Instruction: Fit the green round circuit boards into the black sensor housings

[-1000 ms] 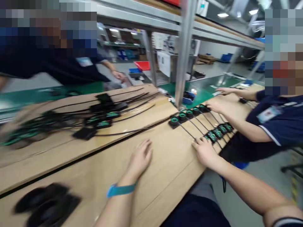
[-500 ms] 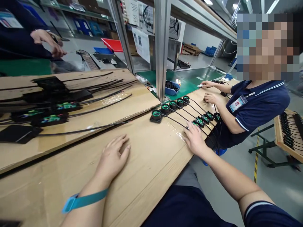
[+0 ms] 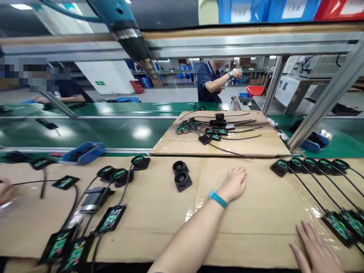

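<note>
On the cardboard-covered surface (image 3: 256, 216), the left hand (image 3: 234, 184) lies flat, its fingers loosely spread and grasping nothing visible, right of two black round housings (image 3: 182, 181). The right hand (image 3: 317, 250) is cut off by the bottom edge; its extended fingers hold nothing visible, just beside the green circuit boards in black cases (image 3: 339, 227), which run out of view at right. Far left, another person's hand (image 3: 5, 191) is blurred and cropped, its grip unclear.

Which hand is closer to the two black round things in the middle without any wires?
Left. The left hand rests on the cardboard, right of the black round things; the right hand is farther right, beside the green circuit boards.
</note>
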The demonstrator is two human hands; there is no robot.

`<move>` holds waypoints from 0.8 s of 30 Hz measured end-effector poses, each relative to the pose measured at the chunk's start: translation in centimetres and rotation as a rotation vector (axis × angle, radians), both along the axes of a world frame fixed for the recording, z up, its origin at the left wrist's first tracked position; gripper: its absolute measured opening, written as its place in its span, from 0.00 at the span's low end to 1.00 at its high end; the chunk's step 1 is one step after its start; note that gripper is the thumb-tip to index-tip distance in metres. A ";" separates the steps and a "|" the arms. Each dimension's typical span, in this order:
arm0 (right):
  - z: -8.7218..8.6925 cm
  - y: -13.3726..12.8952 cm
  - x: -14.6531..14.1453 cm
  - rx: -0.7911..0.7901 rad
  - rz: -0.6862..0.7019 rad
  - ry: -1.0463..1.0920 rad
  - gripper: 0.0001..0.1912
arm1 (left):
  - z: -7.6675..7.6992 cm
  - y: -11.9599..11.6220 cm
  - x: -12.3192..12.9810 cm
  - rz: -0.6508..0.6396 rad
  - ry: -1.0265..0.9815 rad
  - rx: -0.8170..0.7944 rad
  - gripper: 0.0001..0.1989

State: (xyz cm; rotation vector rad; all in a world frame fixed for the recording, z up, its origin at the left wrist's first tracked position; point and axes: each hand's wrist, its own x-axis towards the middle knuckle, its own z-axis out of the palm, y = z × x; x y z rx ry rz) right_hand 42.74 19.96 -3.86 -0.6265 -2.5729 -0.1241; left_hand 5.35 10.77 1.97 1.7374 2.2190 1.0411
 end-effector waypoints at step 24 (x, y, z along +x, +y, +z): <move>2.2 -2.4 -0.9 -0.074 -0.052 0.127 0.34 | 6.0 -12.1 -5.6 0.678 0.401 0.056 0.29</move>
